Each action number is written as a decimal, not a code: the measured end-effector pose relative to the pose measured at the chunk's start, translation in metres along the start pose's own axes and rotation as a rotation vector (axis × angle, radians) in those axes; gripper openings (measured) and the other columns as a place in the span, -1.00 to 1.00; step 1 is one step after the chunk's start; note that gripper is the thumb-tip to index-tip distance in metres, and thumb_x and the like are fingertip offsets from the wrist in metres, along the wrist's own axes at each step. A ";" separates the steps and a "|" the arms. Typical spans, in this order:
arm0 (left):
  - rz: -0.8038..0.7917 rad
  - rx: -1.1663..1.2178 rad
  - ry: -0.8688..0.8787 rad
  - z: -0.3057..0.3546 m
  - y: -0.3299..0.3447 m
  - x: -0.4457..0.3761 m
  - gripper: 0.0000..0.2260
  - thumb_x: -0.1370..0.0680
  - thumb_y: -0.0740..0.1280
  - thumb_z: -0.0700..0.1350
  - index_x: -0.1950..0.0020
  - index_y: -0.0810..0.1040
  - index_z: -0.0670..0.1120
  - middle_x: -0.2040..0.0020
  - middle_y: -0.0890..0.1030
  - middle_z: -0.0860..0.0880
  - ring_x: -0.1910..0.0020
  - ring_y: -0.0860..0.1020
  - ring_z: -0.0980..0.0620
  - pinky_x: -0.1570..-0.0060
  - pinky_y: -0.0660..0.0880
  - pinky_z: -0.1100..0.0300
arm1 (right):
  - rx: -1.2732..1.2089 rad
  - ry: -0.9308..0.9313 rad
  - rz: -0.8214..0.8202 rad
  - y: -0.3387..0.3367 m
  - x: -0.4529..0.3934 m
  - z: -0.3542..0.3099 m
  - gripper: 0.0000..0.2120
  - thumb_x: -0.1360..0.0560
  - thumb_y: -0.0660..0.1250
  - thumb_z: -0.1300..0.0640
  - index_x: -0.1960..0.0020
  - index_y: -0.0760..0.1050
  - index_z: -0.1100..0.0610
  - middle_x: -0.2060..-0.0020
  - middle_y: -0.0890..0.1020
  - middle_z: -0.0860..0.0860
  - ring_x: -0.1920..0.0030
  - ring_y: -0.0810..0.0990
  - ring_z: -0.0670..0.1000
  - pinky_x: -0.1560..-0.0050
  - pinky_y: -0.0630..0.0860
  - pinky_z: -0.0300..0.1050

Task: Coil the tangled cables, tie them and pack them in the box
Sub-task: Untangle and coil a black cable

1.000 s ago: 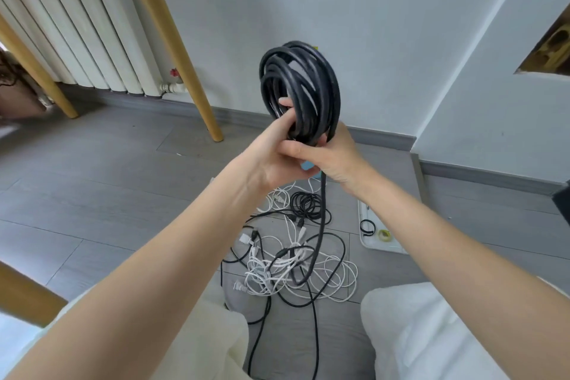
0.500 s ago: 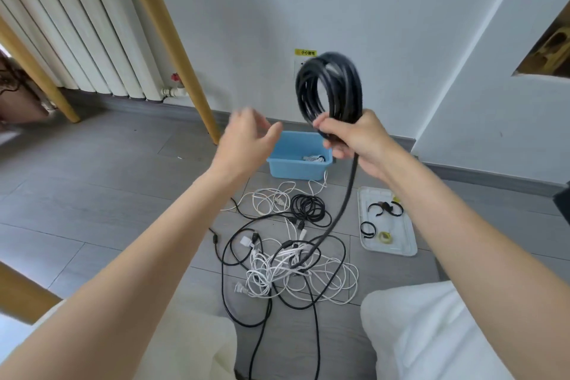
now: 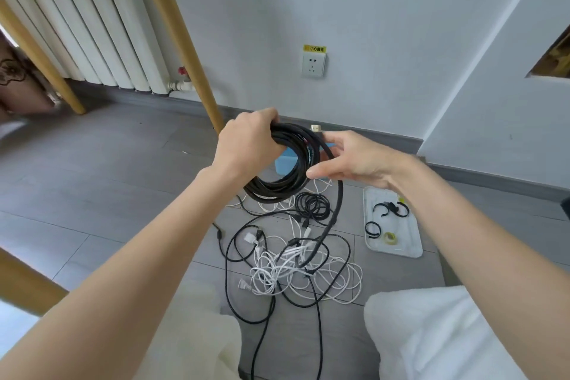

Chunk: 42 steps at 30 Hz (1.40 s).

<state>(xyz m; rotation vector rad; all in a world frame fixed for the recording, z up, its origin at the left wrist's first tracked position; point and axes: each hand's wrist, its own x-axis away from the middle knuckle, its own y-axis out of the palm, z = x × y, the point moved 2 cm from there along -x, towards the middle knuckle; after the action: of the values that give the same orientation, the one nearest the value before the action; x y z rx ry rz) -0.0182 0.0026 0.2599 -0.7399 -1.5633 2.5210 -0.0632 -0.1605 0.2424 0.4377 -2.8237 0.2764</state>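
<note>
A thick black cable coil (image 3: 282,183) hangs in the air in front of me. My left hand (image 3: 246,140) grips its upper left side with curled fingers. My right hand (image 3: 348,157) pinches the coil's right side between thumb and fingers. A loose black tail (image 3: 337,210) drops from the coil into a tangle of black and white cables (image 3: 296,262) on the floor. A small coiled black cable (image 3: 313,205) lies beyond the tangle. The blue box (image 3: 285,165) is mostly hidden behind the coil and my hands.
A white tray (image 3: 413,244) with black ties and a tape roll lies on the floor at the right. Wooden legs (image 3: 185,49) and a radiator (image 3: 92,34) stand at the left. A wall socket (image 3: 313,65) is ahead. My knees fill the bottom.
The coil has come down from head height to lower in front of me and tilted flatter. My left hand, free half a second ago, now grips the coil's left side.
</note>
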 end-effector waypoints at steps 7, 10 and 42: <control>-0.091 0.474 -0.401 -0.011 0.001 -0.004 -0.79 -0.44 0.33 -0.18 0.38 0.41 -0.04 0.57 0.41 0.08 0.44 0.38 0.01 0.43 0.27 0.22 | -0.138 -0.122 0.186 0.012 -0.011 0.004 -0.78 -0.47 0.34 0.27 -0.11 0.52 0.18 0.25 0.53 -0.06 0.24 0.45 -0.11 0.17 0.36 -0.23; -0.083 0.728 -0.574 -0.010 0.013 -0.002 -0.80 -0.41 0.34 -0.20 0.38 0.40 -0.09 0.62 0.33 0.04 0.52 0.29 -0.02 0.42 0.23 0.22 | -0.192 -0.205 0.273 0.021 -0.014 0.008 -0.77 -0.48 0.34 0.26 -0.10 0.49 0.05 0.14 0.58 -0.06 0.10 0.54 -0.06 -0.12 0.45 -0.02; 0.037 0.795 -0.295 0.024 0.020 -0.007 -0.91 -0.48 0.34 -0.20 0.18 0.46 -0.15 0.41 0.47 -0.05 0.46 0.47 0.02 0.33 0.41 0.15 | -0.118 -0.393 0.375 -0.007 0.006 -0.024 -0.88 -0.42 0.38 0.34 0.09 0.52 0.18 0.40 0.57 -0.03 0.41 0.52 -0.05 0.21 0.55 -0.22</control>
<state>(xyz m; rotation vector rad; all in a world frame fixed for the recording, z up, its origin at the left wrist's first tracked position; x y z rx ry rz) -0.0197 -0.0289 0.2542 -0.2908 -0.4569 3.0055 -0.0612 -0.1638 0.2676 -0.0803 -3.2749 0.1009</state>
